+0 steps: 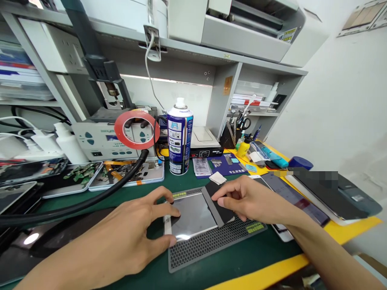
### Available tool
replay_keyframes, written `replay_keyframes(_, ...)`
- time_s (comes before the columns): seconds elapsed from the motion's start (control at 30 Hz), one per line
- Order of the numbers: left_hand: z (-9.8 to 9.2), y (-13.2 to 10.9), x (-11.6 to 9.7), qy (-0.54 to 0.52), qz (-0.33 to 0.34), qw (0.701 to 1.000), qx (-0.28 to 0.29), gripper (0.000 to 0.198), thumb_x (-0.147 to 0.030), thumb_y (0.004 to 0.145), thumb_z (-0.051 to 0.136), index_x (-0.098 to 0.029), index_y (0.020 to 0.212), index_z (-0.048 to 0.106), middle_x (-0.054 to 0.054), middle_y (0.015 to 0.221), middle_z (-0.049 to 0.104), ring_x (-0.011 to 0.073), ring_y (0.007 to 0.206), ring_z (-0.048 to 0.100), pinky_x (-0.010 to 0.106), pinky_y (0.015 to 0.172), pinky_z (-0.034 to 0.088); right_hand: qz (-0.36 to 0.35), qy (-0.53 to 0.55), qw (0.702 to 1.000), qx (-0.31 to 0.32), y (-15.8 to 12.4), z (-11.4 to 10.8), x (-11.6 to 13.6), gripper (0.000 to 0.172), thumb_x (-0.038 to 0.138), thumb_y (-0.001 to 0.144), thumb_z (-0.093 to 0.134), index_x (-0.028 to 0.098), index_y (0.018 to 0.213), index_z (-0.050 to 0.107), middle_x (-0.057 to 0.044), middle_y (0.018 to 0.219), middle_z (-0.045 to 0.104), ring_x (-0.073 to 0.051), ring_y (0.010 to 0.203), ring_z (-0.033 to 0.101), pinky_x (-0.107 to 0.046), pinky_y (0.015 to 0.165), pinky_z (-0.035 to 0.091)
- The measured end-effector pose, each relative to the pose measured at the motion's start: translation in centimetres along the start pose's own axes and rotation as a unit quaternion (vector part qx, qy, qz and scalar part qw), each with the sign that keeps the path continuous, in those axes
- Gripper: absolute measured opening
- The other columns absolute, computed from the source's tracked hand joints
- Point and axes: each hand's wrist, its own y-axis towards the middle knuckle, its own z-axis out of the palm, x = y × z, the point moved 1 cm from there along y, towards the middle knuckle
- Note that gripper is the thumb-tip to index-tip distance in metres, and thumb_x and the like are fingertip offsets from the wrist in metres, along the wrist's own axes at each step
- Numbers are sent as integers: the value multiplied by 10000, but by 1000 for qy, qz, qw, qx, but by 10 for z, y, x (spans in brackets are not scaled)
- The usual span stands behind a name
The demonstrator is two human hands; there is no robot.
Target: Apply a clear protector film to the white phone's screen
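Observation:
A white-framed tablet with a glossy grey screen lies on a grey honeycomb-patterned mat. My left hand spans the tablet's left end, thumb at the near edge, one finger at the far edge and the index fingertip on the screen. Across the tablet's right end lies a thin black sheet with a grey strip along its left side. Over this sheet is my right hand, thumb and index finger closed together at the strip's edge; the exact contact is partly hidden by the fingers.
A blue spray can stands behind the mat, beside a roll of red tape. A thick black hose crosses the left side, near trays of parts. Another tablet lies at the right. A white cloth piece sits behind the sheet.

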Motion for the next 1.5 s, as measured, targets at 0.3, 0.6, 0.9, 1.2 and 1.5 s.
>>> replay_keyframes(0.3,-13,4,-12,-47,-45,994,93,297,-468,928,607,-410,1212,673,-20,1376,552,170,862,699,215,575,467,2,-6,1000,12,5,15,3,370,492,975,578,212,1113,776,32,557,545,-105,454,509,-198,454,352)
replay_keyframes(0.6,-17,2,-15,-59,-51,993,92,284,-477,906,632,-403,1174,692,-18,1341,553,150,750,654,243,622,462,7,2,1000,11,11,27,10,348,446,962,588,205,1119,783,41,514,540,-104,415,476,-204,434,352)
replay_keyframes(0.9,-17,1,-13,-55,-40,993,93,311,-523,893,640,-409,1180,676,-26,1330,547,171,781,652,286,689,465,3,-2,1000,28,19,33,23,314,368,956,588,175,1121,773,42,478,550,-85,357,447,-172,389,365)
replay_keyframes(1.2,-16,0,-10,-61,-29,994,86,360,-546,881,653,-393,1206,662,-18,1293,568,210,905,670,298,745,466,-1,5,997,83,30,34,37,307,362,950,575,161,1058,782,23,476,558,-104,372,486,-179,372,422)
replay_keyframes(1.5,-19,0,-14,-66,-39,994,75,367,-556,850,666,-323,1132,639,-7,1160,616,180,751,605,287,633,438,19,22,997,78,32,37,37,248,303,905,595,173,1003,781,35,428,553,-102,335,459,-176,341,411)
